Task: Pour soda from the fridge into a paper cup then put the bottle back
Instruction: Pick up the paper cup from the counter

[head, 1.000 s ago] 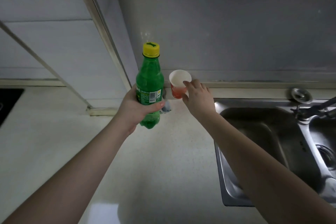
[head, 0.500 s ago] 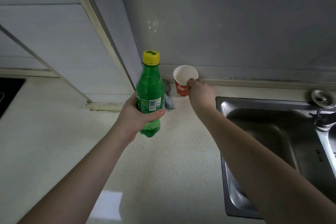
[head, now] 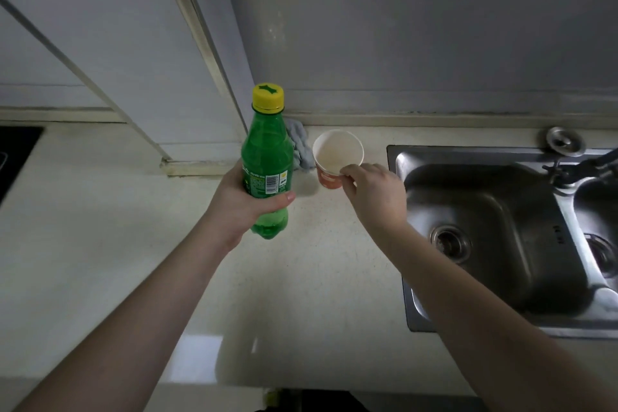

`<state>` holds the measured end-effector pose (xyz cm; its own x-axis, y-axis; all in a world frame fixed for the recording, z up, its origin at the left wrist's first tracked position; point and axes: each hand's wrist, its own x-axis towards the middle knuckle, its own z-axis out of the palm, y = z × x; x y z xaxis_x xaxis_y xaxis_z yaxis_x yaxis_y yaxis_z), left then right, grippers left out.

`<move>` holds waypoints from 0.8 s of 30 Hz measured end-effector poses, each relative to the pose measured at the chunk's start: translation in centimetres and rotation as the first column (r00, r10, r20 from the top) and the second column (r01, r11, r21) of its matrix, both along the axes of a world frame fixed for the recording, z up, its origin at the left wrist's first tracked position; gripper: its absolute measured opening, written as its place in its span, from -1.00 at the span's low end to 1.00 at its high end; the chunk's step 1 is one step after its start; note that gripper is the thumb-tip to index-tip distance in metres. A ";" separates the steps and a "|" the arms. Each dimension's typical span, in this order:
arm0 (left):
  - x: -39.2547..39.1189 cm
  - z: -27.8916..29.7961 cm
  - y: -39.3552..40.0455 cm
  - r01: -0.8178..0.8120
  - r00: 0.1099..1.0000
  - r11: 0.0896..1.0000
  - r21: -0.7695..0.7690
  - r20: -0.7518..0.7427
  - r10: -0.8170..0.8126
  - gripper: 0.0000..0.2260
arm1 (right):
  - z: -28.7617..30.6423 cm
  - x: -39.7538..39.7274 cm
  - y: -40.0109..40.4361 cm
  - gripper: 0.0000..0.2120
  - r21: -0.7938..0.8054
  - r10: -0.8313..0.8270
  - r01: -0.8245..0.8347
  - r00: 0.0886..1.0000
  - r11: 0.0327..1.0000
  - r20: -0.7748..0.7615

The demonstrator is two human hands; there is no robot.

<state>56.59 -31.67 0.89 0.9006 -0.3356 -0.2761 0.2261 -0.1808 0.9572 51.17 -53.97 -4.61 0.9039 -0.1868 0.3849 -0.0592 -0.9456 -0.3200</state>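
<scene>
One soda bottle [head: 266,157], green plastic, yellow cap [head: 268,97] on, upright, held above the countertop [head: 100,227] in my left hand [head: 245,202], fingers and thumb wrapped round its labelled middle. One paper cup [head: 336,157], orange-sided, white inside, mouth up, just right of the bottle; my right hand [head: 376,192] pinches its near rim between thumb and fingertips. One grey cloth [head: 299,144], far side, behind both. One steel sink [head: 495,237], two basins, at right. One dark cooktop [head: 15,150], far left.
</scene>
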 end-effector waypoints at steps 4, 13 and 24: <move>-2.2 -0.6 1.7 0.054 0.998 0.998 -0.039 -0.025 -0.055 -0.31 | -0.5 -4.5 2.3 -0.64 -0.001 -0.052 0.052 0.998 0.999 0.036; -7.4 -0.3 5.5 0.152 0.987 0.982 -0.109 -0.045 -0.157 -0.31 | -1.0 -12.2 7.6 -0.55 0.009 -0.186 0.187 0.982 0.982 -0.030; -11.4 0.2 7.8 0.192 0.980 0.976 -0.102 -0.041 -0.197 -0.36 | -1.1 -16.2 9.9 -0.64 -0.055 -0.241 0.237 0.967 0.970 -0.087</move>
<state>45.19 -23.88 1.04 0.8011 -0.5306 -0.2771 0.2443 -0.1329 0.9606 34.94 -44.03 -5.71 0.8669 -0.3864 0.3149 -0.3124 -0.9135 -0.2608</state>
